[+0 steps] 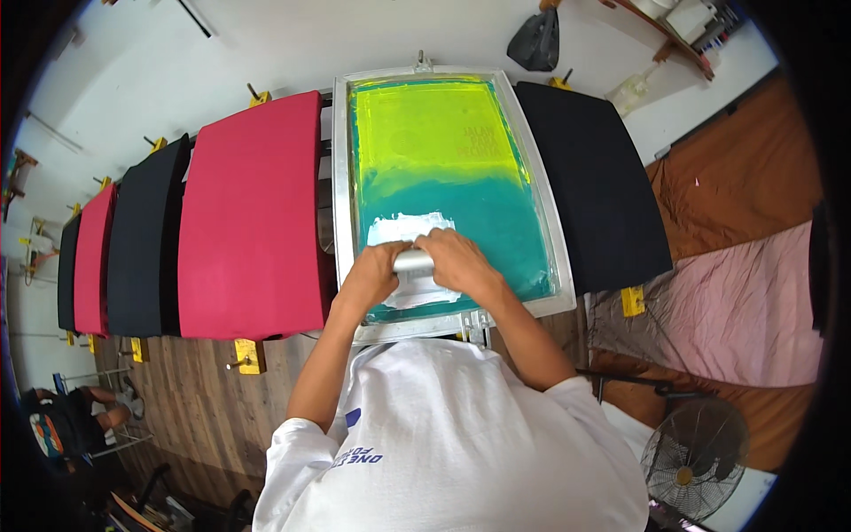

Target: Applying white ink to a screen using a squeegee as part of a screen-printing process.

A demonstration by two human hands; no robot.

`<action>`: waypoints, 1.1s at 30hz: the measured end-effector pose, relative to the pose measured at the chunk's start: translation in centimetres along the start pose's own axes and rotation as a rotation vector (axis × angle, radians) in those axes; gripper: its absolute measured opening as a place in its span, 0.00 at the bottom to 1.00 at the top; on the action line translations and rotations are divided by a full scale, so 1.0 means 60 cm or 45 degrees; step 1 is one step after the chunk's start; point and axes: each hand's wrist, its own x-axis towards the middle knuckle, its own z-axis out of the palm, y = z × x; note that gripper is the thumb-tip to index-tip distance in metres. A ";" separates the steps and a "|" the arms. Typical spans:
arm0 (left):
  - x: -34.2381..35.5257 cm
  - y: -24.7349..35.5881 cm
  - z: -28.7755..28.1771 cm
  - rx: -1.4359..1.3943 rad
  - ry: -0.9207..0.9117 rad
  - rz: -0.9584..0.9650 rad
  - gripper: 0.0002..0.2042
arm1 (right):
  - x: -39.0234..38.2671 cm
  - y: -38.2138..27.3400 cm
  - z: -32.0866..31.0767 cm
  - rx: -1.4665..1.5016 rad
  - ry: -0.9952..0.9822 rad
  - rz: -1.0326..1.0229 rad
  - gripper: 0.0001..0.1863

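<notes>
Both my hands grip a pale, silvery squeegee (413, 260) over the lower part of a printing screen. My left hand (374, 275) is wrapped round its left end, and my right hand (456, 259) round its right end. White ink (409, 228) lies on the mesh just beyond the squeegee, and a white smear shows on the near side too. The screen's metal frame (344, 204) surrounds mesh (479, 213) that is yellow-green at the far end and teal nearer me. Faint lettering shows in the yellow-green area. The squeegee's blade is hidden by my hands.
Red cloth-covered boards (251, 213) and black ones (146, 230) stand in a row to the left; another black board (596, 186) adjoins the screen's right side. Yellow clamps (250, 356) jut from the rail. A fan (696, 461) stands at lower right. Another person (75, 421) is at far lower left.
</notes>
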 end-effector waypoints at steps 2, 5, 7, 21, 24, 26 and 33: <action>-0.017 -0.004 0.014 -0.053 0.031 0.029 0.26 | -0.020 -0.009 0.007 -0.026 0.000 -0.015 0.18; -0.063 0.002 0.049 -0.020 0.117 0.083 0.28 | -0.064 -0.036 0.014 -0.066 0.010 -0.002 0.20; -0.090 0.022 0.056 -0.030 0.132 0.079 0.29 | -0.092 -0.046 0.015 -0.080 0.003 -0.022 0.21; 0.014 0.009 0.009 -0.005 0.105 -0.100 0.29 | 0.024 0.008 -0.021 0.038 -0.122 -0.033 0.20; 0.000 0.022 0.021 -0.025 0.060 -0.092 0.31 | -0.004 0.006 -0.007 0.066 0.010 -0.020 0.20; -0.023 0.027 0.031 -0.010 0.049 -0.132 0.32 | -0.027 -0.002 0.011 0.054 0.087 -0.042 0.21; -0.091 0.089 0.040 0.153 -0.103 -0.230 0.31 | -0.105 -0.030 0.015 0.116 -0.041 -0.023 0.19</action>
